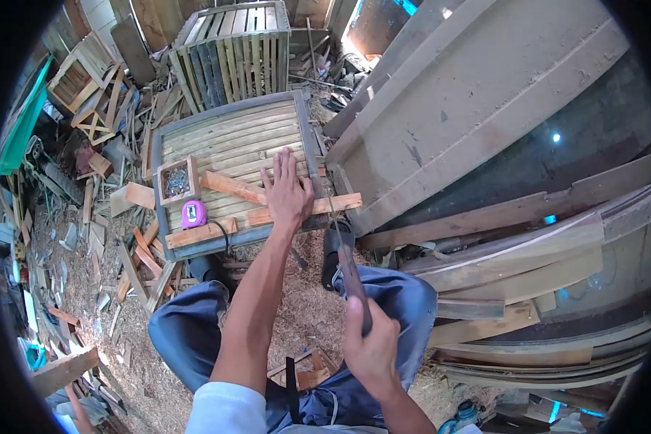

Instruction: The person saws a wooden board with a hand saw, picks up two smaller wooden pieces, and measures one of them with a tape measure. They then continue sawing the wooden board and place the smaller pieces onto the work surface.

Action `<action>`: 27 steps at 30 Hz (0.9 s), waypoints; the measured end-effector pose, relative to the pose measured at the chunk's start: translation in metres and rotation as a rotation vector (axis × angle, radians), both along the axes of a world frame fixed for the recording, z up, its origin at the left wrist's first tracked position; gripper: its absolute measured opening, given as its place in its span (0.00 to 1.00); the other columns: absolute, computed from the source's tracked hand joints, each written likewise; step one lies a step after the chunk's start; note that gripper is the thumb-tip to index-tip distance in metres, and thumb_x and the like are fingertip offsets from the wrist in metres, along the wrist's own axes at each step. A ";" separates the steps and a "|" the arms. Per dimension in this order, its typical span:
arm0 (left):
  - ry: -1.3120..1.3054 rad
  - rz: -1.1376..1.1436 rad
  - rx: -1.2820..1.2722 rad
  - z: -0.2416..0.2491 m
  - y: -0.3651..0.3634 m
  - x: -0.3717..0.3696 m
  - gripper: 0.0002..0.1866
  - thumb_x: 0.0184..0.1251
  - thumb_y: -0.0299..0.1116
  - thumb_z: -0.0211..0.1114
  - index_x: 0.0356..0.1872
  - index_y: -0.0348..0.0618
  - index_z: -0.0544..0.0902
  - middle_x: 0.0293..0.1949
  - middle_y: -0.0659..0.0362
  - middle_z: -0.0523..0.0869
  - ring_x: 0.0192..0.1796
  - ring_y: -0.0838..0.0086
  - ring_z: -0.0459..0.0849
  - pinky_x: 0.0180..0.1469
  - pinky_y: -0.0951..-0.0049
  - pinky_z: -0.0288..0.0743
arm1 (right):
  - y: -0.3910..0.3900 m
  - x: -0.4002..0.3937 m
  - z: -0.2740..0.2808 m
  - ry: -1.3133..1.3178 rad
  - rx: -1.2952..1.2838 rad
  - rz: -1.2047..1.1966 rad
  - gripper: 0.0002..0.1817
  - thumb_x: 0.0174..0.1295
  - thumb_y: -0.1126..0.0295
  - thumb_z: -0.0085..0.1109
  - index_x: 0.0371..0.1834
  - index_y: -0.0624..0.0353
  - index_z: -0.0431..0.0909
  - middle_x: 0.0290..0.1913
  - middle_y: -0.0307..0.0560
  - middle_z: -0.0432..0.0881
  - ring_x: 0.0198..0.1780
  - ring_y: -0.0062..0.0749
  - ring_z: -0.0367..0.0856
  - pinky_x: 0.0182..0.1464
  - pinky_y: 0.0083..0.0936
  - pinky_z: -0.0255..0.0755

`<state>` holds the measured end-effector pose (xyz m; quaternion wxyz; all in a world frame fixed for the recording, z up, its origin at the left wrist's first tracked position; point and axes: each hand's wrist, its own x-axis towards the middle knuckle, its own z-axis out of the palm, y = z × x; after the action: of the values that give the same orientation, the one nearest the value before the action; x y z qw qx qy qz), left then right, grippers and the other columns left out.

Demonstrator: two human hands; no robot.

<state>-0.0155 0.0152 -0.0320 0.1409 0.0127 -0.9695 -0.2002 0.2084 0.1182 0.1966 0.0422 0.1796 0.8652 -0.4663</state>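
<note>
My left hand (289, 194) lies flat with fingers stretched over a slatted wooden panel (231, 134), its palm pressing on a wooden strip (343, 203) that juts past the panel's right edge. My right hand (371, 349) is wrapped round the handle of a handsaw (352, 281), seen nearly edge-on. The saw's narrow blade crosses the strip just right of my left hand. Another wood piece (231, 187) touches the left side of that hand. A purple tape measure (194, 214) sits beside a short wood block (199, 234).
A small wooden box of nails (176, 181) stands on the panel's left part. Beyond the panel is a slatted crate (235, 58). Scrap wood (148, 260) litters the ground at left. Large boards (477, 101) lean at right, with stacked planks (513, 267) nearer me.
</note>
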 end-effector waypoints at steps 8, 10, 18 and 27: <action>-0.041 0.008 -0.001 0.009 0.001 0.000 0.32 0.64 0.39 0.50 0.71 0.41 0.64 0.77 0.58 0.57 0.79 0.63 0.53 0.77 0.45 0.42 | -0.004 -0.102 -0.081 0.068 0.111 0.005 0.22 0.72 0.56 0.48 0.34 0.66 0.80 0.24 0.66 0.79 0.33 0.65 0.81 0.36 0.48 0.74; -0.019 -0.002 0.010 0.007 0.003 -0.003 0.32 0.64 0.39 0.49 0.70 0.41 0.65 0.77 0.58 0.58 0.79 0.64 0.54 0.77 0.44 0.42 | -0.004 -0.073 -0.051 0.150 0.017 0.021 0.22 0.72 0.55 0.49 0.36 0.66 0.80 0.23 0.65 0.79 0.32 0.63 0.82 0.35 0.46 0.75; 0.062 0.008 -0.010 -0.008 -0.003 0.002 0.31 0.63 0.38 0.50 0.69 0.41 0.68 0.76 0.58 0.60 0.78 0.65 0.55 0.77 0.45 0.42 | -0.002 -0.050 -0.037 0.097 0.053 -0.009 0.22 0.73 0.57 0.49 0.31 0.66 0.78 0.20 0.64 0.77 0.26 0.60 0.79 0.29 0.42 0.70; 0.040 0.016 -0.011 0.006 -0.005 0.000 0.32 0.63 0.39 0.50 0.70 0.40 0.66 0.77 0.58 0.59 0.78 0.65 0.55 0.77 0.45 0.42 | -0.001 -0.063 -0.057 0.080 0.044 0.013 0.19 0.71 0.58 0.50 0.33 0.65 0.80 0.21 0.64 0.78 0.28 0.61 0.81 0.32 0.46 0.72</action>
<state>-0.0157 0.0106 -0.0263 0.1617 0.0157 -0.9675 -0.1938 0.1450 0.1168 0.1393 0.0066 0.1563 0.8772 -0.4538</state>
